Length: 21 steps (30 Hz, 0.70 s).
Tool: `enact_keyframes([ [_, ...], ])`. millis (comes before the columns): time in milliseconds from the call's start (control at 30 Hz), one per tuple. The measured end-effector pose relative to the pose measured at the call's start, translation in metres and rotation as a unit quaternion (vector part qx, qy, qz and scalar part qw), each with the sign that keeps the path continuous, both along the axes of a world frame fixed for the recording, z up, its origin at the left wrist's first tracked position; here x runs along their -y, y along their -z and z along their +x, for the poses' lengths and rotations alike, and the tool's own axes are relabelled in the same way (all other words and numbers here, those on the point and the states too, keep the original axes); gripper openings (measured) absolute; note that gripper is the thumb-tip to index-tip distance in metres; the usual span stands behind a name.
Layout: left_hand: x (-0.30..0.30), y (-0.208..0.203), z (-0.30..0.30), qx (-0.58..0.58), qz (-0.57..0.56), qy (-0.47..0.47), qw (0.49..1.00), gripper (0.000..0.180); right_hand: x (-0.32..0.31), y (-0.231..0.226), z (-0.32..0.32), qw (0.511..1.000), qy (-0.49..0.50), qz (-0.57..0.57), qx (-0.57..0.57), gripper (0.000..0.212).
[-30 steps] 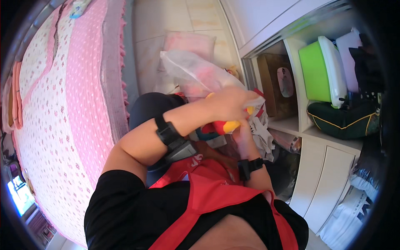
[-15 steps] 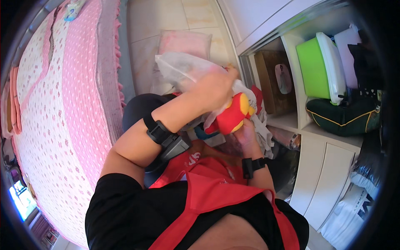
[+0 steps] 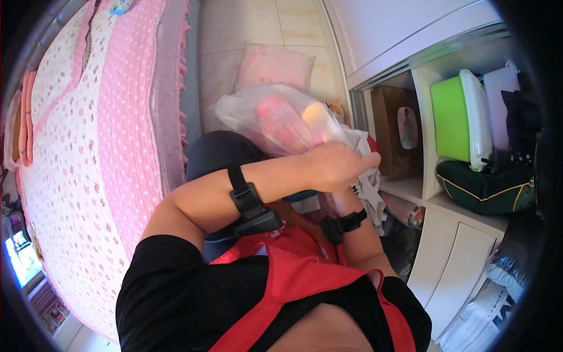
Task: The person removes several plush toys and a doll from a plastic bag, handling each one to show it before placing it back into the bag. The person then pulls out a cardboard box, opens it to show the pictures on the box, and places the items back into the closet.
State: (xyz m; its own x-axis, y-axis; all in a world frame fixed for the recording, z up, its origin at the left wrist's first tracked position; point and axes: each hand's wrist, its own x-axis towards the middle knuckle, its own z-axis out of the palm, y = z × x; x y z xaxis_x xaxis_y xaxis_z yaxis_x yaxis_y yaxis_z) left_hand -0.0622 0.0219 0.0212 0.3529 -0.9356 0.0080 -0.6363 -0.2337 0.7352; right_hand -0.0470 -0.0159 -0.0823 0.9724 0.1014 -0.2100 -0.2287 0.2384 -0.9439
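Note:
A translucent white plastic bag lies across my knees with red and yellow plush toy shapes showing through it. My left hand, its forearm crossing in front of me, is closed at the bag's gathered near end. Most of my right hand is hidden beneath the left one; only the part near the wrist shows, so its fingers cannot be seen. Black straps with small devices sit on both my forearms.
A bed with a pink and white cover runs along the left. A flat pink packet lies on the tiled floor. To the right, an open cabinet holds a brown box, a green bin and a dark green bag.
The red and yellow plush toy, bare in my right hand before, now shows inside the bag. My left hand has moved down and right, over my right hand.

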Motion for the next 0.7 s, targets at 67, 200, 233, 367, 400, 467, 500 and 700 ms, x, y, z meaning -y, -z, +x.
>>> enact_keyframes([
  [67,0.005,0.006,0.004,-0.010,-0.106,-0.050,0.993,0.029,0.000,-0.003,0.004,1.000,0.002,-0.006,0.004,0.041],
  [200,0.009,0.007,0.001,-0.024,-0.108,-0.107,0.988,0.033,-0.009,-0.005,0.008,1.000,0.000,-0.012,0.016,0.042],
  [233,0.011,0.006,0.001,-0.033,-0.141,-0.087,0.986,0.033,-0.008,-0.005,0.006,1.000,0.003,-0.010,0.014,0.042],
  [367,0.009,-0.020,-0.011,-0.076,-0.164,0.048,0.982,0.034,0.030,-0.012,-0.036,0.999,0.032,0.016,-0.024,0.042],
  [400,0.010,-0.024,-0.016,-0.109,-0.193,0.073,0.972,0.034,0.048,-0.013,-0.057,0.998,0.049,0.027,-0.043,0.042],
  [467,0.014,-0.026,-0.027,-0.157,-0.255,0.091,0.950,0.033,0.080,-0.014,-0.104,0.992,0.071,0.047,-0.088,0.042],
  [500,0.020,-0.026,-0.036,-0.212,-0.312,0.109,0.920,0.032,0.090,-0.011,-0.123,0.990,0.081,0.040,-0.109,0.042],
  [700,0.038,-0.021,-0.037,-0.215,-0.328,0.071,0.917,0.031,0.099,-0.002,-0.126,0.968,0.201,0.070,-0.135,0.043],
])
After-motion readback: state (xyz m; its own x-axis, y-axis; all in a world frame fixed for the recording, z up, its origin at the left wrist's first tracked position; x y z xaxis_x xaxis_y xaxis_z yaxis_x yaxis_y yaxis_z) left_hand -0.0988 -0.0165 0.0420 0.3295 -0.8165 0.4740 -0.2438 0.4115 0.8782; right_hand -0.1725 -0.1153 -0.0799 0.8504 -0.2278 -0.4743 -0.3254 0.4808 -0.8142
